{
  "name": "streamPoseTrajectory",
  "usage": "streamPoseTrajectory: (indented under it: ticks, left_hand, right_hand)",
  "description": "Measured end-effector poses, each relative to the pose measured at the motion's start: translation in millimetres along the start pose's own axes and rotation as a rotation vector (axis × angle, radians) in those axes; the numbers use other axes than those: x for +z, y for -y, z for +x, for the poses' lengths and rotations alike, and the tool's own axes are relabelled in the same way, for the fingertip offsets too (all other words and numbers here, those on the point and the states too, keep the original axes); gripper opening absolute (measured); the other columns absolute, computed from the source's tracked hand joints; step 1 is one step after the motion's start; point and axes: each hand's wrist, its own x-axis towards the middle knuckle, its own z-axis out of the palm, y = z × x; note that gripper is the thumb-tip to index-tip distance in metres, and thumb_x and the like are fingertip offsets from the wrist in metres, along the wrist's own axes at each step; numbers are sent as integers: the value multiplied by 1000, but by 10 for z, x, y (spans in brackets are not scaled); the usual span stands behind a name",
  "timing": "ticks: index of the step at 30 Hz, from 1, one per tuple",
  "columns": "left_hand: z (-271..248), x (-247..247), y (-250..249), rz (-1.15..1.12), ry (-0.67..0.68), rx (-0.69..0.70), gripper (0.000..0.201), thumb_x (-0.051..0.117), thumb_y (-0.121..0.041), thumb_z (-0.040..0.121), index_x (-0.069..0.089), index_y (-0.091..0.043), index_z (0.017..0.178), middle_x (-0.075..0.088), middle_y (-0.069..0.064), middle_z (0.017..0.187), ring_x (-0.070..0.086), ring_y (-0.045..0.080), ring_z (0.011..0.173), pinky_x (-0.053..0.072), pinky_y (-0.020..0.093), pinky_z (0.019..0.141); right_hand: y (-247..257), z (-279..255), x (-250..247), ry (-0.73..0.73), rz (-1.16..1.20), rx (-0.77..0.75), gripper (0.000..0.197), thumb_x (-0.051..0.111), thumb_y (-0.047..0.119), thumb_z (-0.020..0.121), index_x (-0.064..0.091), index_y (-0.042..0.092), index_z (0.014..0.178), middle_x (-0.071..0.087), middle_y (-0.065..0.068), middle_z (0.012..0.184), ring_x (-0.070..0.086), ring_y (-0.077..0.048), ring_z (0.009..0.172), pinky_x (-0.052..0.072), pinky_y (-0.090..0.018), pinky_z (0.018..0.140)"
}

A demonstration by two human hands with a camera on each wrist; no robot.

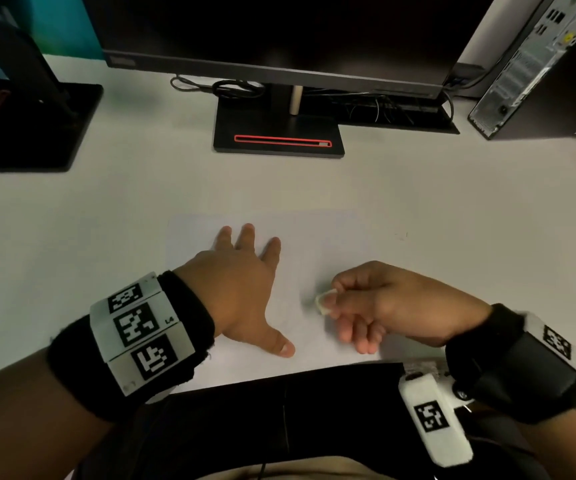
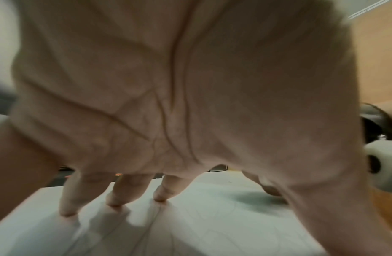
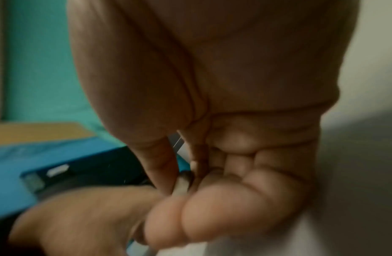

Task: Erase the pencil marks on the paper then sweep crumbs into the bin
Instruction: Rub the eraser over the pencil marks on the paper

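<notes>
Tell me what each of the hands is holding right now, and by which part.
The right hand pinches a small white eraser by its rear end between thumb and fingertips. The left hand holds nothing; its fingers press flat on the paper.

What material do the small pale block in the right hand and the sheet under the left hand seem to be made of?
Small pale block: probably rubber or vinyl eraser, matte off-white, with rounded worn corners, pinched in the right hand.
Sheet: looks like plain paper, thin, flat and matte white, edges barely raised from the desk; the left hand presses on it with spread fingers.
</notes>
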Motion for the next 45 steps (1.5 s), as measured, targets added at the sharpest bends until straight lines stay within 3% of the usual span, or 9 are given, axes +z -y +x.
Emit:
streamPoseTrajectory:
  ticks: [3, 6, 9, 15, 19, 23, 32, 42, 45]
  left_hand:
    - [22, -29, 36, -6, -5, -1, 147, 65, -89, 59, -25, -25, 156, -27, 12, 164, -18, 40, 151, 30, 56, 116]
    - [66, -55, 63, -23, 0, -4, 148, 66, -89, 58, -25, -24, 156, -28, 13, 163, -18, 40, 151, 27, 57, 118]
    - [90, -58, 63, -28, 3, -9, 150, 67, -89, 57, -26, -24, 155, -29, 13, 163, -19, 41, 151, 27, 58, 118]
    - [99, -52, 46, -9, 19, -9, 155, 66, -92, 52, -29, -22, 154, -30, 15, 162, -21, 43, 150, 27, 59, 118]
    - [115, -50, 48, -7, 18, -9, 157, 66, -92, 51, -29, -20, 154, -30, 17, 162, -20, 44, 149, 26, 59, 118]
    - [124, -48, 44, -2, 17, -15, 158, 65, -93, 50, -29, -21, 154, -31, 16, 161, -20, 44, 149, 25, 60, 118]
    - [114, -50, 44, 7, 14, -12, 157, 64, -93, 51, -29, -20, 154, -29, 17, 162, -19, 45, 150, 24, 60, 119]
    - [112, -56, 39, 11, 17, -14, 157, 65, -92, 51, -29, -20, 154, -30, 17, 162, -19, 45, 150, 26, 61, 118]
    - [120, -48, 45, 10, 12, -9, 157, 64, -93, 50, -29, -20, 154, -30, 16, 162, -19, 45, 150, 26, 60, 118]
  right_hand:
    - [53, 3, -70, -80, -439, 8, 34, 59, 31, 99, 64, 10, 73, 72, -5, 67, 62, -16, 52, 51, -29, 56]
    - [74, 29, -164, -218, -548, -20, 37, 56, 33, 99, 65, 11, 71, 73, -3, 69, 60, -12, 50, 49, -26, 56]
    - [93, 16, -15, -72, -637, -36, 37, 54, 37, 101, 63, 11, 76, 73, -1, 68, 59, -9, 48, 48, -20, 55]
    - [104, 61, -83, -154, -676, -69, 38, 56, 37, 101, 66, 9, 77, 72, 2, 64, 56, -6, 48, 47, -23, 58]
    - [85, -3, 116, 36, -745, -91, 39, 54, 40, 101, 66, 13, 75, 69, 5, 60, 54, -2, 49, 44, -17, 58]
    - [64, 40, -28, -106, -702, -115, 39, 56, 40, 100, 64, 15, 72, 69, 4, 61, 55, -3, 51, 45, -23, 61]
    - [40, 16, 23, -95, -754, -166, 40, 58, 39, 99, 59, 10, 71, 61, -2, 60, 47, -5, 48, 42, -26, 56]
    - [53, 41, 145, -14, -852, -182, 42, 56, 39, 101, 50, 18, 65, 53, 21, 55, 48, -3, 52, 36, -18, 52]
    - [64, 84, 43, -53, -799, -178, 43, 57, 37, 100, 53, 12, 66, 49, 8, 54, 41, -6, 48, 35, -21, 52]
